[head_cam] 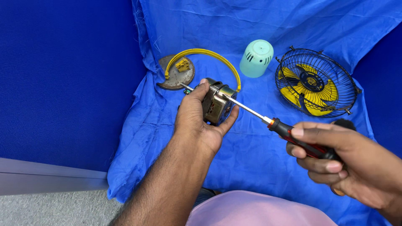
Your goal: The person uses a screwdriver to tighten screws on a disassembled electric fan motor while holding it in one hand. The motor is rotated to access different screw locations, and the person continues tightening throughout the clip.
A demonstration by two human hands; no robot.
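The motor (217, 102), a small metal block with copper windings showing, sits up off the cloth in the left hand (201, 117), fingers curled round its back and thumb pressed along its near side. The right hand (339, 161) is wrapped tight round the red and black handle of a screwdriver (272, 123), index finger laid along the grip, and the steel shaft runs up and left with its tip touching the top front of the motor. Just behind the motor lies a round grey metal plate (173, 77) with a small yellow part (182, 64) resting on it, and a yellow curved band (209, 56) arcs over from the plate to the motor's far side. Further right stands a pale green cap (256, 58), mouth down, slotted on its side. Beyond that, well apart from the hands, is a black wire cage (317, 81) with the yellow fan blades (312, 90) inside it. Everything rests on a rumpled blue cloth (259, 159); a blue wall (63, 75) closes off the left.
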